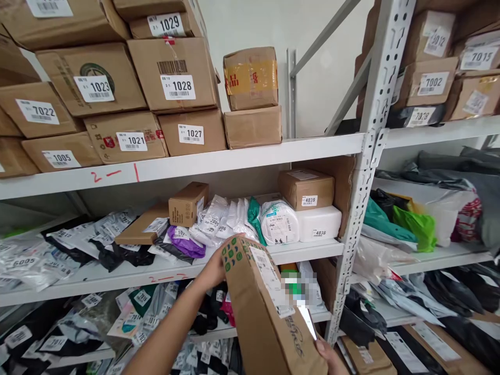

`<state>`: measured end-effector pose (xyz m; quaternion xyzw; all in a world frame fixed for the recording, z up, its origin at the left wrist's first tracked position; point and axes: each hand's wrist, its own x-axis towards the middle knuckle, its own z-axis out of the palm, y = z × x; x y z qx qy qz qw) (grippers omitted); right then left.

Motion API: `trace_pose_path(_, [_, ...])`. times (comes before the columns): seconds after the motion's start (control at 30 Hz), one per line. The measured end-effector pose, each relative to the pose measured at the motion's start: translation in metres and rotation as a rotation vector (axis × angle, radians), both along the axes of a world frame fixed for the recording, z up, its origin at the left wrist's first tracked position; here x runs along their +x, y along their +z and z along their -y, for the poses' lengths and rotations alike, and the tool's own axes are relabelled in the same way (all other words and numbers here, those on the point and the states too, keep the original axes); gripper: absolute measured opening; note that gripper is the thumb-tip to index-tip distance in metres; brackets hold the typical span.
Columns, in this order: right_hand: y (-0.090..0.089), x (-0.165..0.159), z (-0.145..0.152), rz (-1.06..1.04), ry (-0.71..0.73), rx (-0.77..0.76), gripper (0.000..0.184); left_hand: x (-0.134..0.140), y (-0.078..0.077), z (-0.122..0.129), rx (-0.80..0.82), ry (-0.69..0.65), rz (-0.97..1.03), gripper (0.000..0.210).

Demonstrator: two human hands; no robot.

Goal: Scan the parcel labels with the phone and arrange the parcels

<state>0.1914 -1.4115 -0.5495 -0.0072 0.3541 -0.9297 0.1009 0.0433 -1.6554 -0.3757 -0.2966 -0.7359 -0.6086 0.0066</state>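
A long brown cardboard box is held up at a tilt in front of the shelves. Its upper end has a printed pattern of green and yellow shapes, and a white shipping label runs along one face. My left hand grips the box's far left side; its fingertips are hidden behind the cardboard. At the lower right, my right hand is closed at the box's edge, mostly cut off by the frame. A thin, bright white sliver shows beside its fingertips, partly pixelated; I cannot tell what it is.
A white metal shelf carries stacked, numbered cartons. On the middle tier lie bagged parcels, a box labelled 4039 and a white parcel. A perforated upright stands right, with more parcels beyond.
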Motion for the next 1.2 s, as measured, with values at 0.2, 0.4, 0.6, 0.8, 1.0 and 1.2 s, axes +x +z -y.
trace_pose_path(0.2, [0.008,-0.018,0.018,-0.011,-0.260,0.059,0.100,0.081,-0.105,-0.023,0.575,0.314,0.401,0.118])
trace_pose_path(0.4, [0.020,-0.028,0.004,-0.129,-0.311,0.282,0.114,0.123,-0.127,-0.031,0.383,0.409,0.394,0.092])
trace_pose_path(0.6, [0.027,0.009,-0.048,0.020,-0.281,0.424,0.108,0.121,-0.149,-0.035,0.449,0.483,0.422,0.096])
trace_pose_path(0.8, [0.047,0.053,-0.082,0.098,0.092,0.342,0.135,0.123,-0.166,-0.038,0.496,0.515,0.391,0.089])
trace_pose_path(1.0, [0.094,0.036,-0.034,-0.046,0.375,0.018,0.118,0.124,-0.165,-0.040,0.495,0.537,0.399,0.090])
trace_pose_path(1.2, [0.126,0.026,0.003,-0.096,0.278,0.071,0.093,0.127,-0.158,-0.043,0.448,0.608,0.417,0.094])
